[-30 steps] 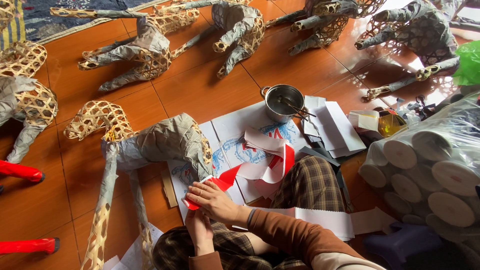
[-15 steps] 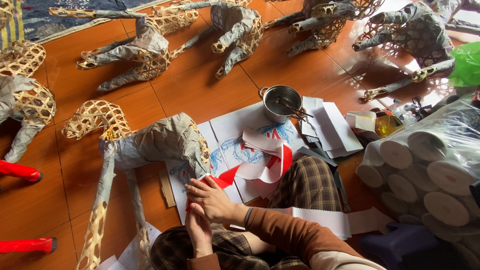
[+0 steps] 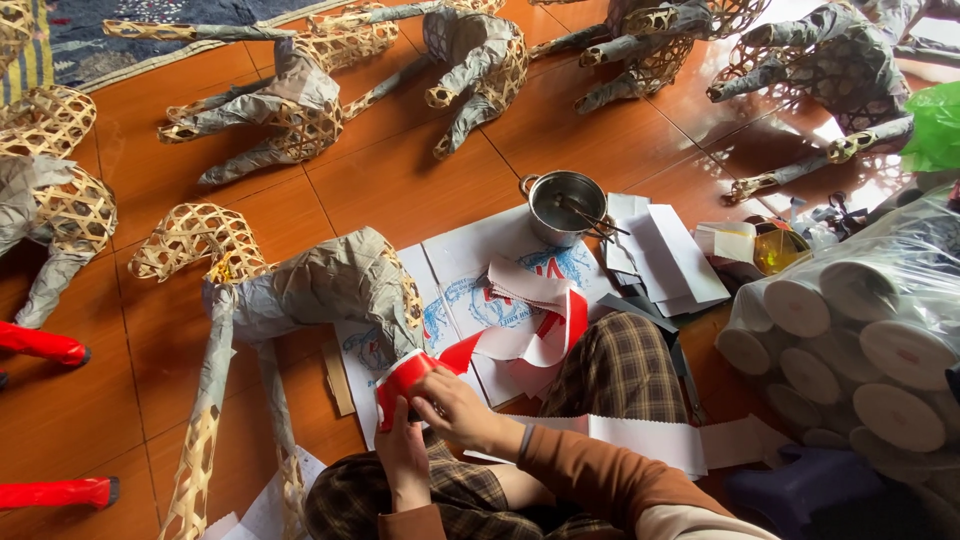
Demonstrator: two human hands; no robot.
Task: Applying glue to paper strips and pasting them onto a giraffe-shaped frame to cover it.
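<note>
Seated on the orange-brown tiled floor (image 3: 400,190), legs in brown plaid trousers (image 3: 620,370). Both forearms raised from the lap, in rust-brown sleeves, meeting just in front of the knees. Left hand (image 3: 402,452) upright, palm turned inward, fingers curled closed around the near side of a red-and-white paper strip (image 3: 470,350). Right hand (image 3: 455,408) angled in from the right, wrist bent, fingers pressed down on top of the same strip's rolled end, closed on it rather than spread.

Strip's rolled end at lower left, between the hands; long axis running up and to the right, looping in loose curls over white printed paper sheets (image 3: 470,290) towards the knee.

Just left of the hands, a woven bamboo animal frame partly covered in grey paper (image 3: 310,285), legs stretched towards the camera. Beyond the sheets, a small steel pot (image 3: 562,205) with a brush in it. At right, white paper rolls bundled in clear plastic (image 3: 860,340).
</note>
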